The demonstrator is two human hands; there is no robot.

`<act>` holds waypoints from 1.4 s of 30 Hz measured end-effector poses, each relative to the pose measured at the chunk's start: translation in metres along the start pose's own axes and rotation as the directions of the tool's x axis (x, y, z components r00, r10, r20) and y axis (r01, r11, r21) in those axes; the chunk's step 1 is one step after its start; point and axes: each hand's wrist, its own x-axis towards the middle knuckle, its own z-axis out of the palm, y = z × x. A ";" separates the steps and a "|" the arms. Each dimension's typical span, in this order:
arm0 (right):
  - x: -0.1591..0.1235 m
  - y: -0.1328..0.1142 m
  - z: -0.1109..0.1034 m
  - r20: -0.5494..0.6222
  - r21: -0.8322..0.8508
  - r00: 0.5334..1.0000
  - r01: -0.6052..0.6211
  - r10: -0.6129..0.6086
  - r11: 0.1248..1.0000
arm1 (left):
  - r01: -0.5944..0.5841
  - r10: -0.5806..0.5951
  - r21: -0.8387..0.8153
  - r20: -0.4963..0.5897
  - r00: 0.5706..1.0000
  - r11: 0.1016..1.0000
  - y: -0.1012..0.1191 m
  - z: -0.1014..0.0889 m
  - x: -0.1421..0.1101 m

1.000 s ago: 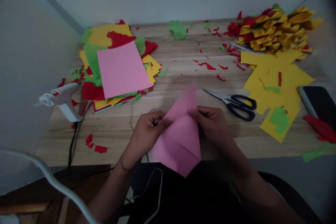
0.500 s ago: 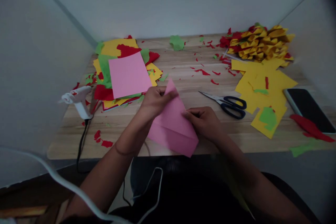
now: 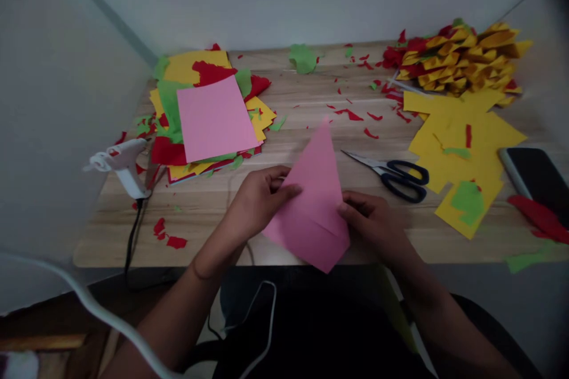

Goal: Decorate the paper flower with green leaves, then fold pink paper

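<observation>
A folded pink paper sheet [image 3: 315,201] lies pointed like a kite at the near edge of the wooden table [image 3: 213,213]. My left hand [image 3: 260,201] pinches its left edge, fingers closed on the paper. My right hand [image 3: 373,222] grips its right lower edge, fingers curled onto the fold. The paper's tip points away from me, toward the scissors [image 3: 391,172] just to its right.
A stack of coloured sheets topped by a pink one [image 3: 213,118] sits at the back left. A white glue gun [image 3: 120,163] stands at the left edge. Yellow sheets [image 3: 462,142], folded yellow and red pieces [image 3: 457,59] and a phone [image 3: 536,174] lie on the right.
The pink paper has been turned and re-laid, its tip swinging from up-left back to pointing away. My left hand dropped from the tip to the left edge; my right hand shifted right.
</observation>
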 end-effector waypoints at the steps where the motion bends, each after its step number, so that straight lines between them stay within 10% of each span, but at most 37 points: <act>1: 0.003 -0.002 0.002 0.000 0.067 1.000 0.007 -0.007 0.998 | 0.014 -0.015 0.008 0.027 1.000 1.000 0.002 0.001 -0.003; 22: 0.030 -0.008 0.024 -0.210 0.098 0.969 -0.110 0.129 0.989 | 0.049 -0.052 0.029 0.105 0.993 0.998 0.003 -0.001 0.000; 30: 0.037 0.000 0.027 -0.295 -0.173 0.954 0.005 -0.057 0.985 | -0.066 0.072 0.283 -0.011 0.997 0.957 -0.014 -0.007 0.008; 33: 0.034 0.005 0.027 -0.335 -0.518 0.837 0.219 -0.432 0.827 | -0.018 0.070 0.472 -0.094 0.993 0.881 -0.017 -0.009 0.009; 35: 0.030 0.008 0.028 -0.124 -0.675 0.816 0.347 -0.564 0.651 | 0.013 0.066 0.565 -0.120 0.991 0.825 -0.018 -0.011 0.009; 38: 0.027 0.015 0.029 0.221 -0.757 0.856 0.453 -0.467 0.471 | 0.005 0.084 0.644 -0.107 0.991 0.765 -0.020 -0.013 0.011; 42: 0.037 0.024 0.028 0.296 -0.871 0.911 0.380 -0.287 0.311 | -0.008 0.077 0.685 -0.070 0.995 0.729 -0.023 -0.015 0.016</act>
